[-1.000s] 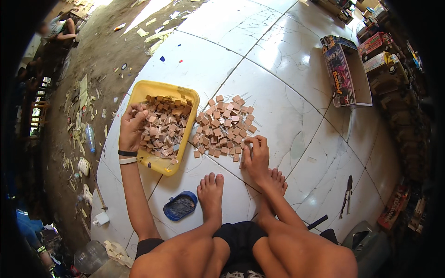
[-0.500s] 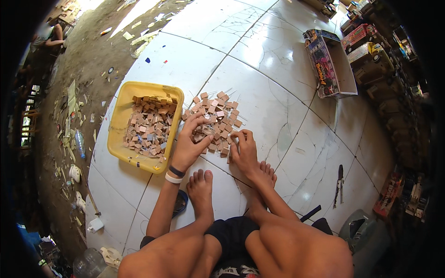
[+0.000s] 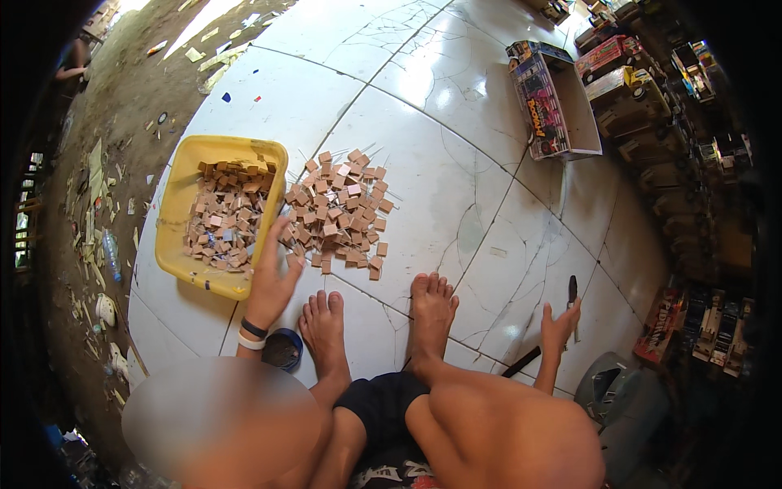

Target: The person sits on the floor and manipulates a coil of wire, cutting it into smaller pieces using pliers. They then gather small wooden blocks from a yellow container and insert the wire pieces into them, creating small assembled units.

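Note:
A loose pile of small square wooden blocks with thin pale sticks (image 3: pixel 346 208) lies on the white tiles in front of my feet. Left of it stands a yellow plastic basin (image 3: pixel 167 236), partly filled with more such blocks. My left hand (image 3: pixel 273 273) is open at the pile's near left edge, beside the basin's rim, thumb and fingers apart with nothing seen between them. Far to the right, my right hand (image 3: pixel 560 328) reaches over the floor, fingers spread, right beside a knife with a black handle (image 3: pixel 573 287). The hand partly covers its blade.
A small dark blue bowl (image 3: pixel 283 349) sits by my left foot. An open printed cardboard box (image 3: pixel 554 102) stands at the far right, near rows of toy trucks (image 3: pixel 623 94). A grey-green container (image 3: pixel 611 387) is at the lower right. Scraps litter the dirt ground (image 3: pixel 106 163) on the left.
My right hand has left the pile and moved right to the knife. My left hand has drawn back slightly toward the pile's near edge. The view has shifted a little to the right.

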### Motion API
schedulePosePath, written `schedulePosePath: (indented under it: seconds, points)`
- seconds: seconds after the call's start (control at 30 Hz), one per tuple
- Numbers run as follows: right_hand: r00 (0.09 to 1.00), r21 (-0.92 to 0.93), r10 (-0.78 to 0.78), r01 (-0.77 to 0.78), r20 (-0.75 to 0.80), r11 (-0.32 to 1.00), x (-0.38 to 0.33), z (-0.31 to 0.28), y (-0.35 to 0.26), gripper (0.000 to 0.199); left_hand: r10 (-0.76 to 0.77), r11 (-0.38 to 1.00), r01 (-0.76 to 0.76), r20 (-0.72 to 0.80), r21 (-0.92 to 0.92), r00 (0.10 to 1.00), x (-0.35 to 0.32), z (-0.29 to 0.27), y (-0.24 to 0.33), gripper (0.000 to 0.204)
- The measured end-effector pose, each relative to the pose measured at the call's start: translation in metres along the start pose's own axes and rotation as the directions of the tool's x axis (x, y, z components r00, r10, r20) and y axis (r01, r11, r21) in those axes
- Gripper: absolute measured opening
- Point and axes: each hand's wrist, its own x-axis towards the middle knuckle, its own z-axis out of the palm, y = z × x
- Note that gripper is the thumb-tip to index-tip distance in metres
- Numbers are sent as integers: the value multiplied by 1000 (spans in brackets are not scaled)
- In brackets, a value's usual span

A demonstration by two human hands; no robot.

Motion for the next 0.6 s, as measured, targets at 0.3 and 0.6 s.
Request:
schedulePosePath:
  seconds: [0.3, 0.6]
  points:
    - [962, 255, 199, -244, 189, 936, -12, 28, 63, 71, 20, 980, 45, -322, 193, 946, 50, -24, -40, 47]
    - [964, 234, 166, -214, 209, 948, 7, 46, 36, 61, 383, 853, -332, -50, 403, 923, 35, 50, -5, 32]
